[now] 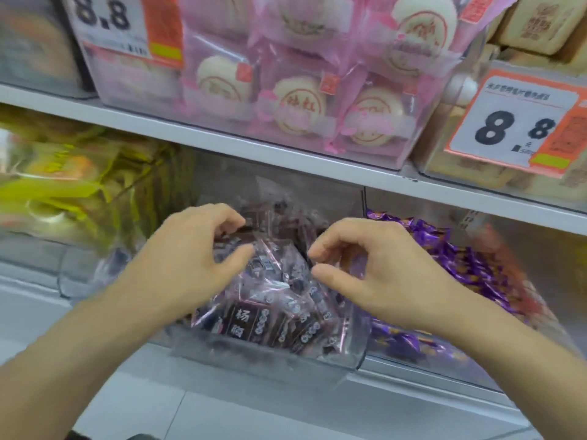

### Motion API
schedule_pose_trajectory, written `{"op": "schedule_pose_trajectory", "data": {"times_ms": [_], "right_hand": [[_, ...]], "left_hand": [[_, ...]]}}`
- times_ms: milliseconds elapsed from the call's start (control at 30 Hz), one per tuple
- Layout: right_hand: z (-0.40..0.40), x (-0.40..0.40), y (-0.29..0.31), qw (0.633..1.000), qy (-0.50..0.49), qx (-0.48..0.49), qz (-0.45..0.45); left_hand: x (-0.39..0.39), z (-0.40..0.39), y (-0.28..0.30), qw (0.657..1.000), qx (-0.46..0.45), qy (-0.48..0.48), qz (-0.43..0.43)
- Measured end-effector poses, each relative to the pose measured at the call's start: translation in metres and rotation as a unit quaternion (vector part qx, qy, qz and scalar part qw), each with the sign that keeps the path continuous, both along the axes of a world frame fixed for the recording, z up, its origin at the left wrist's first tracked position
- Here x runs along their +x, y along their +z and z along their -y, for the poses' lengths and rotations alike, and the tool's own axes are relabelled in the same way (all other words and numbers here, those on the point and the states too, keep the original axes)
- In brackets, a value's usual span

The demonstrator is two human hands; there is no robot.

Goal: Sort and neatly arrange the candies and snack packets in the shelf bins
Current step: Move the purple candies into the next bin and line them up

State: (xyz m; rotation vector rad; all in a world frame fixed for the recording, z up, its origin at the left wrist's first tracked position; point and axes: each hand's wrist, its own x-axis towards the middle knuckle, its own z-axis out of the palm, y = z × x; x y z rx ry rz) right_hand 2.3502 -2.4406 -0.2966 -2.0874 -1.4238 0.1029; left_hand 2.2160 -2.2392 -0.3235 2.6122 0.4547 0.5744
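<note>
A clear plastic bin [254, 360] juts from the front of a white shop shelf [222, 144], heaped with dark, pink-edged candy packets [270, 306]. Above that heap the left hand [193, 262] and right hand [374, 268] hover with fingers loosely curled, thumbs extended; neither plainly grasps anything. Right of the bin lie purple candies [451, 258]; to its left, blurred yellow packets [73, 185]. Above the bin, on the shelf, stand pink-wrapped cakes [301, 103] and a price tag [514, 125] reading 8.8.

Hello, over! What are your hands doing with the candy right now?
Left hand, right hand: fingers curled above dark candy packets, grip unclear. Packets heaped in clear bin. Purple candies alongside. Nothing blocking.
</note>
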Motion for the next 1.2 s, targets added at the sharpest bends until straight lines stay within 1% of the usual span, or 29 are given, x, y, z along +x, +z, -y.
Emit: {"op": "schedule_pose_trajectory", "data": {"times_ms": [67,133,167,233,300,367,433,467,567,633,667,733,833,900,967,1033,1167,1200], "right_hand": [[-0.032,0.000,0.000,0.999,0.027,-0.006,-0.035],[-0.069,0.006,0.000,0.997,0.041,-0.009,-0.069],[-0.089,0.010,0.000,0.996,0.045,-0.008,-0.072],[-0.129,0.017,-0.005,0.996,0.052,-0.018,-0.073],[-0.166,0.023,-0.014,0.996,0.057,-0.035,-0.064],[-0.197,0.026,-0.026,0.996,0.065,-0.058,-0.026],[-0.219,0.030,-0.036,0.993,0.083,-0.089,0.008],[-0.226,0.033,-0.040,0.991,0.089,-0.095,0.009],[-0.235,0.050,-0.045,0.993,0.087,-0.073,-0.015],[-0.235,0.066,-0.050,0.994,0.076,-0.071,-0.010],[-0.234,0.071,-0.054,0.994,0.067,-0.082,-0.008],[-0.232,0.077,-0.062,0.993,0.064,-0.102,-0.015],[-0.233,0.071,-0.063,0.994,0.075,-0.057,-0.050],[-0.234,0.066,-0.058,0.991,0.102,-0.059,-0.069],[-0.237,0.065,-0.057,0.986,0.131,-0.096,-0.025],[-0.240,0.067,-0.056,0.987,0.129,-0.096,-0.022],[-0.235,0.077,-0.047,0.993,0.052,-0.091,0.058],[-0.234,0.078,-0.045,0.991,0.047,-0.095,0.083]], "left_hand": [[-0.013,-0.020,-0.009,0.996,0.035,0.019,-0.076],[-0.024,-0.030,-0.020,0.984,0.101,-0.024,-0.144],[-0.027,-0.034,-0.026,0.975,0.134,-0.044,-0.170],[-0.034,-0.036,-0.033,0.966,0.161,-0.048,-0.196],[-0.036,-0.041,-0.036,0.966,0.158,-0.049,-0.198],[-0.037,-0.044,-0.036,0.968,0.158,-0.060,-0.187],[-0.034,-0.047,-0.037,0.971,0.137,-0.070,-0.181],[-0.033,-0.048,-0.037,0.974,0.128,-0.065,-0.177],[-0.027,-0.053,-0.036,0.988,0.096,-0.042,-0.115],[-0.021,-0.060,-0.036,0.991,0.082,-0.024,-0.099],[-0.018,-0.064,-0.038,0.990,0.090,-0.020,-0.103],[-0.013,-0.072,-0.039,0.983,0.121,-0.004,-0.139],[-0.009,-0.083,-0.037,0.966,0.161,0.038,-0.197],[-0.008,-0.089,-0.036,0.960,0.172,0.039,-0.217],[-0.007,-0.091,-0.037,0.962,0.163,0.030,-0.215],[-0.007,-0.092,-0.036,0.965,0.149,0.022,-0.216],[-0.006,-0.091,-0.031,0.961,0.118,0.010,-0.248],[-0.005,-0.092,-0.030,0.960,0.113,0.006,-0.256]]}}
